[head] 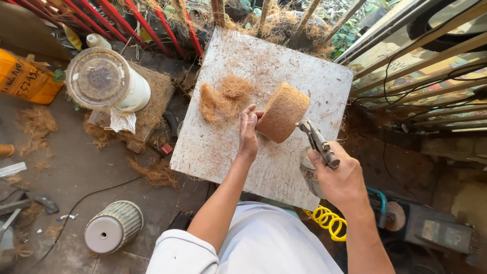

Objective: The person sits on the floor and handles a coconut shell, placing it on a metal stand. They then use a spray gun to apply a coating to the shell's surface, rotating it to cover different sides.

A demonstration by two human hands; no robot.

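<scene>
Left hand (248,133): grip part open, fingers straight and together, tips and palm edge pressed on the side of the coir pot (283,118). It braces the pot, not wrapped round it.

Right hand (341,178): grip clamped on a metal spray gun (318,144), fingers curled round the handle. Nozzle tip sits just beside the pot's lower right edge; can't tell if it touches. A cup (307,172) hangs under the gun, mostly hidden behind the hand, contents not visible.

Pot: brown fibre, cup-shaped, lying tilted on its side on the tabletop (213,147), right of centre. Its mouth faces away, so the inside is hidden.

Tabletop: square whitish board, scuffed, strewn with stray fibres. A loose fibre clump (221,99) lies left of the pot, near the left fingertips, apart from them.

Floor, left:
- white jar (109,81) on its side on a coir mat (154,96), clear lid facing the camera, something dark inside, hard to make out.
- ribbed grey canister (112,227) on its side, closed flat end showing, contents hidden.
- yellow box (28,76) cut off by the frame edge.
- fibre tufts and a black cable across the concrete.

Under the tabletop's near edge: coiled yellow hose (328,220), partly hidden by the right forearm. Dark machinery lower right, cut off and in shade, can't identify it.

Top edge: red bars (152,23) and wooden slats, more fibre tangled behind the tabletop.

Person's white shirt fills the bottom centre.
</scene>
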